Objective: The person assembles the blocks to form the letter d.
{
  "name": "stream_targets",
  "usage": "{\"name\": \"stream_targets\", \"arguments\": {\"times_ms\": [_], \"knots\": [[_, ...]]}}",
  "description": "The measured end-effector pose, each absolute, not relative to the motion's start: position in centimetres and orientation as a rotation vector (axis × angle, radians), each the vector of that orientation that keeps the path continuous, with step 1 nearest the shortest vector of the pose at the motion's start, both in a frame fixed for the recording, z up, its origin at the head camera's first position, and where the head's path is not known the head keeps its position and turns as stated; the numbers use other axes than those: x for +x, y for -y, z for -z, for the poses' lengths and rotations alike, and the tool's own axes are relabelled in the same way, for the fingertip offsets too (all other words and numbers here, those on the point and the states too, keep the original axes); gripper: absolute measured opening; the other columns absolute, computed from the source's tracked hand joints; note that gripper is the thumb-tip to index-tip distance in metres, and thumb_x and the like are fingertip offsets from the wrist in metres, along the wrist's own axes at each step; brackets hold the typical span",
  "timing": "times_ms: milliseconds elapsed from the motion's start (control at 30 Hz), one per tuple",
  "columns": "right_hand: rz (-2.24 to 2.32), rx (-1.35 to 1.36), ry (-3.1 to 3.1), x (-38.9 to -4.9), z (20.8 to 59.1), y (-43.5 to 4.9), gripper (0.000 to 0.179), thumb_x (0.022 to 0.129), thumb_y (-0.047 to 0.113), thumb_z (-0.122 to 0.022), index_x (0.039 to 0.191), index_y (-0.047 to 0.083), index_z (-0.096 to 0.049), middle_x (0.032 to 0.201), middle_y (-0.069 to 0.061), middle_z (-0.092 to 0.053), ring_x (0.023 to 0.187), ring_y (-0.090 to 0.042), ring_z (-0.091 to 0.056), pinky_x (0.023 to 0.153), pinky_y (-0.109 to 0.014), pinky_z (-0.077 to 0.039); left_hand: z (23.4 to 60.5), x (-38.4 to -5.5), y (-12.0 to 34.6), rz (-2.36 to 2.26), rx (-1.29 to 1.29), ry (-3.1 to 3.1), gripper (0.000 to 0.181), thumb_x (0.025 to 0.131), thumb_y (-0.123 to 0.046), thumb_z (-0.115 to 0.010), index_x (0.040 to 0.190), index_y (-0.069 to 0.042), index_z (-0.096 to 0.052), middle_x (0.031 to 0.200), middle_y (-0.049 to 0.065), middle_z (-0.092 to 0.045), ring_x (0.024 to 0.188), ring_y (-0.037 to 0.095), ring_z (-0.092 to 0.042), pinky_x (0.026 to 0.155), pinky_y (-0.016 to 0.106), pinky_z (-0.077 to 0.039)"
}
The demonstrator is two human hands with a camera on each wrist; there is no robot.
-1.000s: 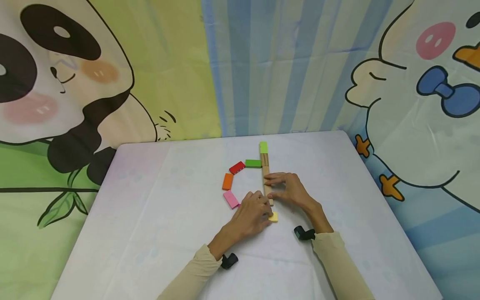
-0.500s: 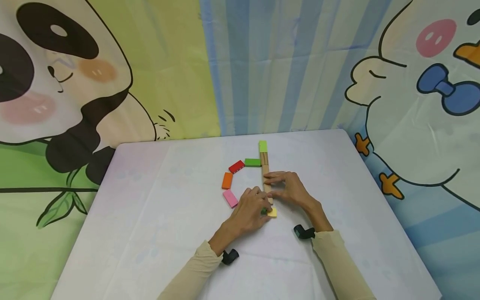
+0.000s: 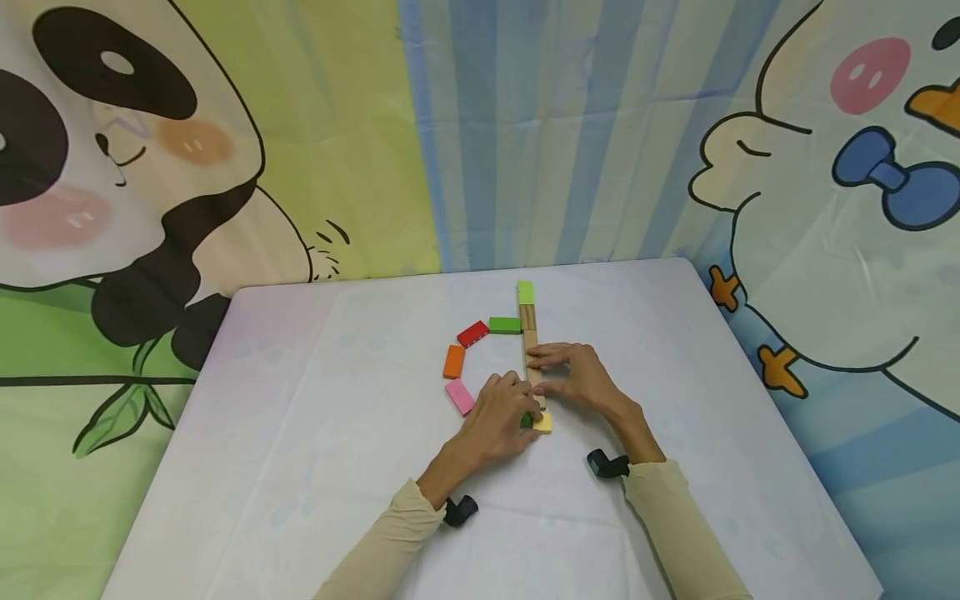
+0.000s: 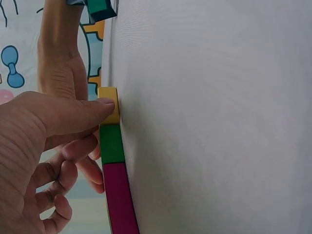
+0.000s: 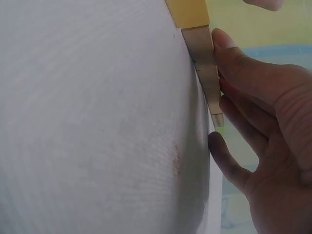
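In the head view my left hand (image 3: 495,423) pinches a yellow block (image 3: 542,423) at the near end of a row of plain wooden blocks (image 3: 531,340). The left wrist view shows its thumb on the yellow block (image 4: 109,105), which adjoins a green block (image 4: 112,144) and then a magenta block (image 4: 119,197). My right hand (image 3: 585,379) rests its fingertips on the wooden row, fingers loosely extended. In the right wrist view its thumb (image 5: 234,53) lies along a wooden block (image 5: 202,56) beside the yellow one. My left hand partly hides the green block in the head view.
A light green block (image 3: 526,292) tops the wooden row. Green (image 3: 505,326), red (image 3: 473,334), orange (image 3: 453,362) and pink (image 3: 460,397) blocks curve off to its left. All lie on a white-covered table (image 3: 337,400), with a printed cloth (image 3: 525,133) behind.
My left hand has shifted the yellow block slightly away from me and leftward, up to the wooden row's end. Part of a green block has come into sight beside it. The right hand stays put.
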State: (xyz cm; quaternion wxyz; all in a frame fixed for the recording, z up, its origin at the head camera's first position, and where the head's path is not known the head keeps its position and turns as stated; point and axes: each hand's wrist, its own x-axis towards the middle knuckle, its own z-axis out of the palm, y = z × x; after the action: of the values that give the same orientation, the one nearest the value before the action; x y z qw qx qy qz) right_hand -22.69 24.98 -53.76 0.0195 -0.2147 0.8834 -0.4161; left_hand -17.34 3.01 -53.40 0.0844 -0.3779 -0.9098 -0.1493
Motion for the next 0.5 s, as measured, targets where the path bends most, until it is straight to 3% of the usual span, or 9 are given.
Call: {"name": "stream_targets", "arguments": {"times_ms": [500], "knots": [[1.277, -0.669, -2.743, -22.64, 53.58, -24.87, 0.046, 0.080, 0.017, -0.097, 0.122, 0.007, -0.083, 0.142, -0.008, -0.075, 0.142, -0.035, -0.065, 0.119, -0.060, -0.047, 53.55, -17.52, -2.97, 0.404, -1.106, 2.724, 0.020, 0.085, -0.041, -0.093, 0.099, -0.028, -0.087, 0.099, -0.011, -0.075, 0.094, 0.012, -0.055, 0.082, 0.029, -0.039]]}}
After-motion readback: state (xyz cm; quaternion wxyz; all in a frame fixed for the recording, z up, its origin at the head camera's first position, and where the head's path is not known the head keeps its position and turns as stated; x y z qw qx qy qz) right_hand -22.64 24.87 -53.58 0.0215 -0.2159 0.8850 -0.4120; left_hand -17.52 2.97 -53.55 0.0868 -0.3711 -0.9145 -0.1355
